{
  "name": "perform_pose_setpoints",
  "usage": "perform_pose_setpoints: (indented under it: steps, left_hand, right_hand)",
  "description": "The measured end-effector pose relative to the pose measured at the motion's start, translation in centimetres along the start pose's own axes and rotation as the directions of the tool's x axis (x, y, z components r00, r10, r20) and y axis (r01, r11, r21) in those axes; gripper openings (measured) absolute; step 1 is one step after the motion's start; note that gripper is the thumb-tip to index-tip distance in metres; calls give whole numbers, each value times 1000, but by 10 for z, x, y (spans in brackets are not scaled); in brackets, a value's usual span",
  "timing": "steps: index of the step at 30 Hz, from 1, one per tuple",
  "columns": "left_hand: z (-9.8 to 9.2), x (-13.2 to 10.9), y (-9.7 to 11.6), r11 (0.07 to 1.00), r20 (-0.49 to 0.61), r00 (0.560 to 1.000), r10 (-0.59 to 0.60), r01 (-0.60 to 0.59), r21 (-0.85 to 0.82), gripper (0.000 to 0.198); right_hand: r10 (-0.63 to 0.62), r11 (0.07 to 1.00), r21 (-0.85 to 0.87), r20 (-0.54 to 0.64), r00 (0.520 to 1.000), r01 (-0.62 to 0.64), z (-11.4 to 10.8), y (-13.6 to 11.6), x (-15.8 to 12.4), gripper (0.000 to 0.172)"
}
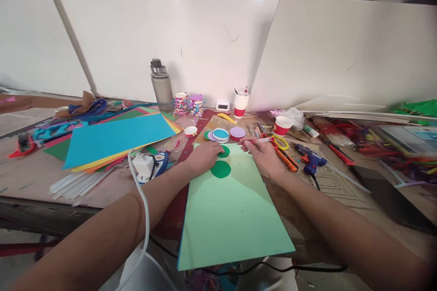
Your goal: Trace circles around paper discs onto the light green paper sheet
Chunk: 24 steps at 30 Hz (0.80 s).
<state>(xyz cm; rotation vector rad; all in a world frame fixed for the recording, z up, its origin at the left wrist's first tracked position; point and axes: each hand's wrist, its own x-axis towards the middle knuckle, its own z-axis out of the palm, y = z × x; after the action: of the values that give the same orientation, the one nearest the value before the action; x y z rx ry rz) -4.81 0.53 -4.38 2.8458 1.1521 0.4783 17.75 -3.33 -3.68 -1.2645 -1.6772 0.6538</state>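
A light green sheet of paper (pixel 235 218) lies before me, its near end overhanging the table edge. Two dark green paper circles, a nearer one (pixel 221 169) and a farther one (pixel 224 151), are on its far part. My left hand (pixel 205 158) rests at the sheet's far left, closed, with its fingertips at the farther circle; what they grip, if anything, is hidden. At the far right corner my right hand (pixel 266 157) is closed on a red-and-white pen (pixel 262 140). Just beyond the sheet are a blue disc with a white rim (pixel 220 134) and a purple-topped cup piece (pixel 237 133).
Coloured paper sheets (pixel 116 138) and clear glue sticks (pixel 82 182) lie left, near a white plug (pixel 143 166) with a cable. A bottle (pixel 161 86), paper cups (pixel 241 104) and a small clock (pixel 223 106) stand behind. Right are a utility knife (pixel 287 157) and glue gun (pixel 312 161).
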Motion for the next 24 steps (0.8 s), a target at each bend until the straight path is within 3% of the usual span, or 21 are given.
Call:
perform_pose_setpoints:
  steps: [6,9,18,24]
  left_hand:
    - [-1,0,-1,999,37,999,26,-27,19,37]
    - [0,1,-2,1000,41,999,26,-26,9,36]
    - [3,-2,1,999,62,997,37,-39,34,39]
    - [5,-5,5,1000,41,999,8,-9,25,48]
  right_hand:
    - [14,988,-155,103,995,2,5,-23,19,29]
    - [13,994,-107,87,996,-4,14,-25,33,21]
    - [15,998,57,-39,999,-13,40,20,32,26]
    - [-16,999,45,-13,1000,17,41,22,28,27]
